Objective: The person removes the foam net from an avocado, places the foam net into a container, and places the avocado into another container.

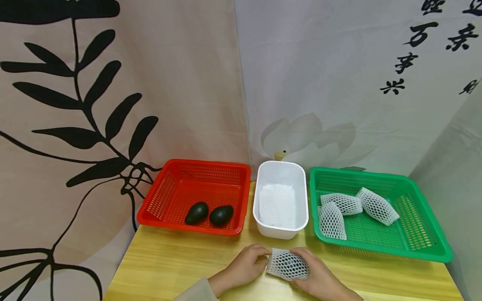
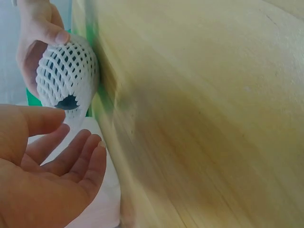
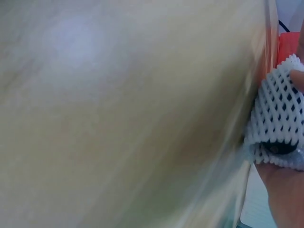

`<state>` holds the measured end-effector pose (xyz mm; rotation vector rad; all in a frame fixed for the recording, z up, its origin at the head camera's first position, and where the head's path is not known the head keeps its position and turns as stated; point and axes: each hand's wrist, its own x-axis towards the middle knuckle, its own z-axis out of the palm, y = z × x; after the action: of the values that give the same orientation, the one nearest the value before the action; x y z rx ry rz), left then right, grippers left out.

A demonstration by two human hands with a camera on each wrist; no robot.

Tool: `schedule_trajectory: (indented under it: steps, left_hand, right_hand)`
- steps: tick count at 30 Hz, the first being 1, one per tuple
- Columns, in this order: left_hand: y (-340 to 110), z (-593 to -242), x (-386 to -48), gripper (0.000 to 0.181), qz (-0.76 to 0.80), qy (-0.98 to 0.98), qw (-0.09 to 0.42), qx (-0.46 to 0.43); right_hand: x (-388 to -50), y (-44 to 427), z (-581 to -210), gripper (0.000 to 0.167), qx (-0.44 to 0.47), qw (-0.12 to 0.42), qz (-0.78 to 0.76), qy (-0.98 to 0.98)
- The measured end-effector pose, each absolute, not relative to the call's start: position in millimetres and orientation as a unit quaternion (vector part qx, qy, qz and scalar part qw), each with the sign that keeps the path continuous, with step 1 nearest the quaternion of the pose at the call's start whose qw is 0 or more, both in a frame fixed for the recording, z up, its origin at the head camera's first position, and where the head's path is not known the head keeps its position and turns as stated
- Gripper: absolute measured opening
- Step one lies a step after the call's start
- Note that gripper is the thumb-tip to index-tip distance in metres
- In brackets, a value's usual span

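In the head view, my right hand (image 1: 320, 274) grips a dark fruit wrapped in a white foam net sleeve (image 1: 288, 264), just above the wooden table. My left hand (image 1: 246, 264) is at the sleeve's left end, thumb and forefinger pinching its edge. The left wrist view shows the dark fruit through the sleeve's open end (image 2: 66, 102), beside the left hand (image 2: 52, 171). Through the mesh in the right wrist view, the dark fruit (image 3: 280, 147) shows at the other end. Two dark green avocados (image 1: 221, 215) lie in the red basket (image 1: 150, 221).
Behind the hands stands a white bin (image 1: 280, 233) with flat white foam nets (image 1: 276, 207) inside. To its right, a green basket (image 1: 425, 217) holds several netted pieces (image 1: 340, 204). The wooden table (image 1: 158, 259) reaches up to a cloth backdrop (image 1: 196, 83).
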<state>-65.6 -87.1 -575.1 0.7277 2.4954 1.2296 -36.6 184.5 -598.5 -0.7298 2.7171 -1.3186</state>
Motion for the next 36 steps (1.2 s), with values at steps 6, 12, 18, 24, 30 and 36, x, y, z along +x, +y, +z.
schedule_trajectory:
  steps: [6, 12, 18, 24, 30, 36]
  left_hand:
    - [-85, -575, -65, 0.029, 0.426, 0.855, 0.126, 0.267]
    - [-79, -576, -63, 0.032, 0.424, 0.857, 0.102, 0.277]
    - [-74, -578, -62, 0.036, 0.43, 0.854, 0.053, 0.287]
    - [-67, -580, -63, 0.033, 0.455, 0.84, 0.07, 0.286]
    - [-64, -577, -64, 0.039, 0.46, 0.838, 0.098, 0.275]
    - [-60, -575, -63, 0.049, 0.458, 0.835, 0.115, 0.283]
  right_hand:
    - [-37, 185, -598, 0.074, -0.23, 0.02, -0.407, 0.884]
    - [-37, 192, -599, 0.073, -0.226, 0.015, -0.394, 0.891]
    - [-37, 196, -599, 0.07, -0.232, 0.019, -0.405, 0.884]
    - [-37, 200, -598, 0.067, -0.243, 0.008, -0.405, 0.882]
    - [-37, 204, -599, 0.065, -0.241, 0.002, -0.4, 0.884]
    - [-37, 206, -600, 0.063, -0.246, -0.01, -0.386, 0.889]
